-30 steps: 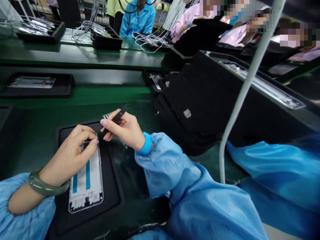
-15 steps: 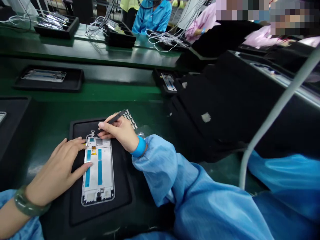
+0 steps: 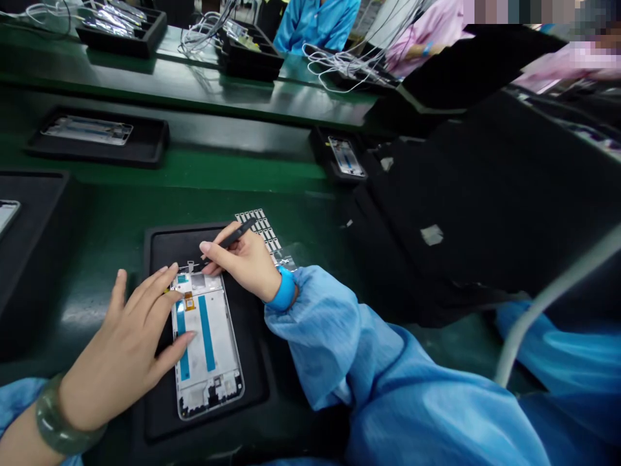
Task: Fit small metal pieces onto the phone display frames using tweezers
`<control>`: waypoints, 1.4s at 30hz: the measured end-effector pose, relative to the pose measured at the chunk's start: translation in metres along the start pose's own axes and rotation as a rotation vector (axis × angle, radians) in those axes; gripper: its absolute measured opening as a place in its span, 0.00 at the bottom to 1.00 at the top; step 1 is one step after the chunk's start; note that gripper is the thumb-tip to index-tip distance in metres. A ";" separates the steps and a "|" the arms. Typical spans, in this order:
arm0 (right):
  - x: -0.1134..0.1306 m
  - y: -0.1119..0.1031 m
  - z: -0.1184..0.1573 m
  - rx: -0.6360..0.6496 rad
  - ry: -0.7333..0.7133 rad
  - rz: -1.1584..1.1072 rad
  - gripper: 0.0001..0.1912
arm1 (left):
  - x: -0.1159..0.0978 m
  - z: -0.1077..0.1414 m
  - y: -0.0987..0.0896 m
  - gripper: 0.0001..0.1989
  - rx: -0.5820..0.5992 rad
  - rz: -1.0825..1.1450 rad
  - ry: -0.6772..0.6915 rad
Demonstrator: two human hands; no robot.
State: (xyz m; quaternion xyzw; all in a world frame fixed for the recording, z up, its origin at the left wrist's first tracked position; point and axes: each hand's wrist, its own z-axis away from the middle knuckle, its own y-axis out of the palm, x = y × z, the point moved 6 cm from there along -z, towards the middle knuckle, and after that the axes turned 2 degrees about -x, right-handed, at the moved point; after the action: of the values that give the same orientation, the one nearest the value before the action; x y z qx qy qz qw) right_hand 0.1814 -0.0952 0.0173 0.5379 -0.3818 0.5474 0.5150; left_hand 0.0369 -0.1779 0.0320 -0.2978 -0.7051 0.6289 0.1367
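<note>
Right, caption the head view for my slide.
Right hand holds black tweezers above a phone frame; left hand rests on it.

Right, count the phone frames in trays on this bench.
4: phone frame in front, another behind left, a third behind right, a fourth cut off at left edge; others may be hidden.

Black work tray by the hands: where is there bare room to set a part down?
Bare green bench lies left of the tray, before the next black tray. Crowded: the top, where the right hand, label sheet and phone frame meet.
</note>
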 end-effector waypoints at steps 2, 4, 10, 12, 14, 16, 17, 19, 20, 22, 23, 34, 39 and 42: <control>-0.002 0.002 0.000 0.025 0.004 0.022 0.17 | -0.002 0.001 0.000 0.23 0.012 -0.014 -0.007; -0.004 0.003 0.000 0.037 0.010 0.056 0.16 | -0.003 0.001 0.000 0.23 0.021 -0.012 -0.013; -0.004 0.003 0.001 0.047 -0.023 0.231 0.14 | -0.002 0.001 0.001 0.22 0.018 -0.003 -0.020; -0.003 0.004 0.001 0.047 -0.031 0.263 0.14 | -0.002 0.002 0.001 0.22 0.014 0.007 -0.018; -0.002 0.005 0.001 0.048 -0.036 0.269 0.14 | -0.002 0.002 0.001 0.22 0.013 0.013 -0.015; -0.002 0.005 0.000 0.052 -0.039 0.274 0.14 | -0.002 0.002 0.001 0.22 0.013 0.014 -0.017; -0.002 0.005 0.000 0.054 -0.041 0.280 0.14 | -0.002 0.002 0.001 0.22 0.012 0.014 -0.018; -0.002 0.005 0.000 0.061 -0.046 0.301 0.14 | -0.001 0.002 0.001 0.22 0.008 0.018 -0.021; -0.002 0.005 0.000 0.065 -0.048 0.312 0.14 | -0.001 0.002 0.001 0.22 0.005 0.024 -0.020; -0.001 0.005 0.000 0.070 -0.055 0.334 0.13 | 0.000 0.002 0.002 0.23 0.001 0.040 -0.022; 0.000 0.005 0.001 0.071 -0.061 0.343 0.13 | 0.000 0.002 0.002 0.24 0.000 0.048 -0.028; 0.007 0.007 0.003 0.091 -0.118 0.420 0.13 | 0.004 -0.004 0.002 0.27 0.015 0.033 -0.064; 0.002 0.006 0.000 0.086 -0.078 0.300 0.14 | 0.006 -0.003 0.002 0.25 -0.012 0.073 -0.078; 0.002 0.006 -0.001 0.099 -0.088 0.321 0.14 | 0.005 -0.002 0.002 0.25 -0.012 0.075 -0.078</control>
State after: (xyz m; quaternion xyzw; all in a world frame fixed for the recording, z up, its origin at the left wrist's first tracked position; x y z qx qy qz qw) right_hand 0.1755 -0.0946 0.0194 0.5181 -0.4575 0.6168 0.3765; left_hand 0.0350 -0.1730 0.0296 -0.3003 -0.7020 0.6403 0.0835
